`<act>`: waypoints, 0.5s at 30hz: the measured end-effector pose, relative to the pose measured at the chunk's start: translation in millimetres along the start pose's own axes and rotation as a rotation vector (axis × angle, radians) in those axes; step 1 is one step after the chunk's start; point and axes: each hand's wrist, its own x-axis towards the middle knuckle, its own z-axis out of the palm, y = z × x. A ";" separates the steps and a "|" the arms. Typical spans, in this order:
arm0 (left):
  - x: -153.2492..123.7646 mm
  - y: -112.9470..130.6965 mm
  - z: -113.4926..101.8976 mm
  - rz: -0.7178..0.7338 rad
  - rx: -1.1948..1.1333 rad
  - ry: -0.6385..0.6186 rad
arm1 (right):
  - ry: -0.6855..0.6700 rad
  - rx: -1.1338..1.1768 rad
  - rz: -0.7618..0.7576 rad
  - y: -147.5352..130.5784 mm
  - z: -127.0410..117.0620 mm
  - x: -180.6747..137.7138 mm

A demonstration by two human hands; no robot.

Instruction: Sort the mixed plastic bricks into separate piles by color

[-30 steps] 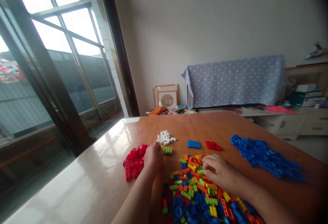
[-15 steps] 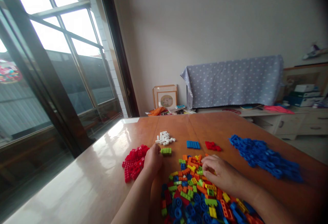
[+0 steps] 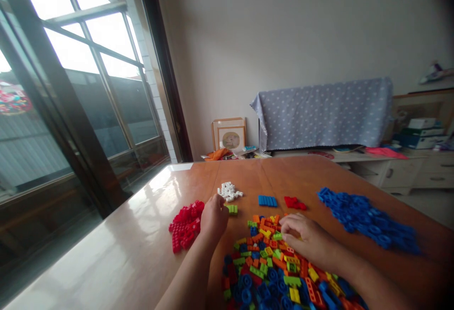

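Observation:
My left hand (image 3: 213, 217) is at a short row of light green toy bricks (image 3: 232, 210), its fingers closed and covering the row's left end. What the fingers hold, if anything, is hidden behind the hand. My right hand (image 3: 307, 239) hovers low over the far right part of a mixed pile of toy bricks (image 3: 262, 268), in orange, yellow, green, red and blue. Its fingers are loosely curved, thumb apart from the index finger, and no brick shows between them. Beside my left wrist lies a heap of red bricks (image 3: 186, 227).
White bricks (image 3: 229, 191) lie beyond the green ones. A row of blue bricks (image 3: 267, 200) and a few red bricks (image 3: 294, 203) sit past the pile. A long heap of blue pieces (image 3: 369, 220) spreads along the right of the wooden table (image 3: 283, 172).
My left hand has shifted slightly right and up, now covering part of the green bricks. My right hand has hardly moved over the pile.

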 end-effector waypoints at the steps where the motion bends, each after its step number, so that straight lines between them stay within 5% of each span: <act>1: -1.9 7.7 -2.5 0.025 -0.030 -0.011 | 0.007 0.016 0.000 -0.6 -0.6 -0.1; 9: -34.5 68.0 -13.9 0.327 -0.353 -0.431 | 0.021 0.105 0.008 -10.8 -2.9 -0.1; 15: -47.0 85.7 -15.2 0.440 -0.405 -0.544 | 0.003 0.142 -0.026 -8.6 0.4 1.2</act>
